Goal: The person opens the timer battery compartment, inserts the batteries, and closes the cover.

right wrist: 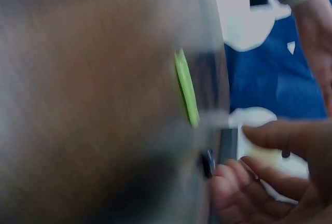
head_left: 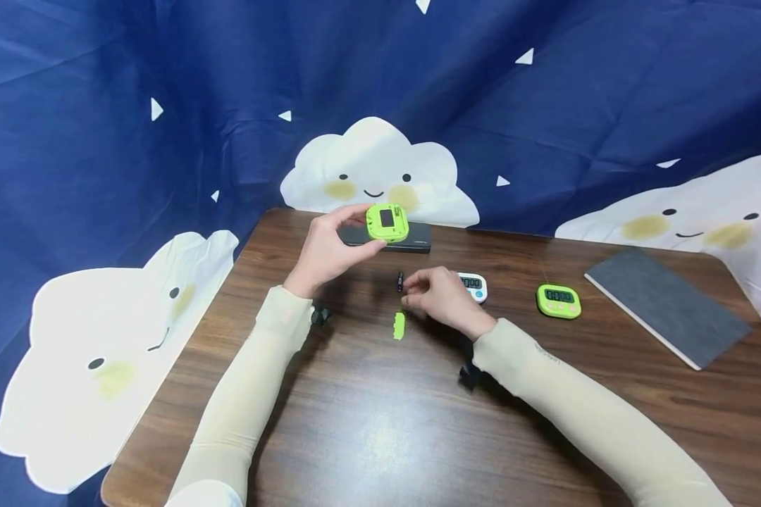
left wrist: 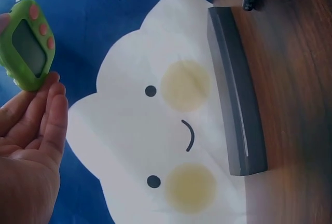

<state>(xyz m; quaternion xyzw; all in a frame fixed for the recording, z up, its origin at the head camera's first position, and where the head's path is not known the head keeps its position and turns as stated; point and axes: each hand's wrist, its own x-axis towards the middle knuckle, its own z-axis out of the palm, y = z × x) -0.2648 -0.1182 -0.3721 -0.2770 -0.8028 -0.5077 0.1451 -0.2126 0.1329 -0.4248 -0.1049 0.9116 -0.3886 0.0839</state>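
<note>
My left hand [head_left: 332, 246] pinches a green digital timer [head_left: 387, 222] above the table, its back facing the head camera and its battery slot uncovered. In the left wrist view, the timer's screen and pink buttons [left wrist: 42, 29] show. On the table lies a small dark battery [head_left: 400, 282]. Right beside it are the fingertips of my right hand [head_left: 440, 296], thumb and fingers apart; whether they touch the battery I cannot tell. A thin green battery cover [head_left: 399, 326] lies nearer the front, seen edge-on as a green strip [right wrist: 187, 87] in the right wrist view.
Behind my right hand lies a white timer [head_left: 474, 286], partly hidden. Further right are a second green timer [head_left: 559, 301] and a grey flat slab [head_left: 669, 306]. A dark box [head_left: 412, 239] stands at the back edge, before a blue curtain [head_left: 514, 91] with clouds.
</note>
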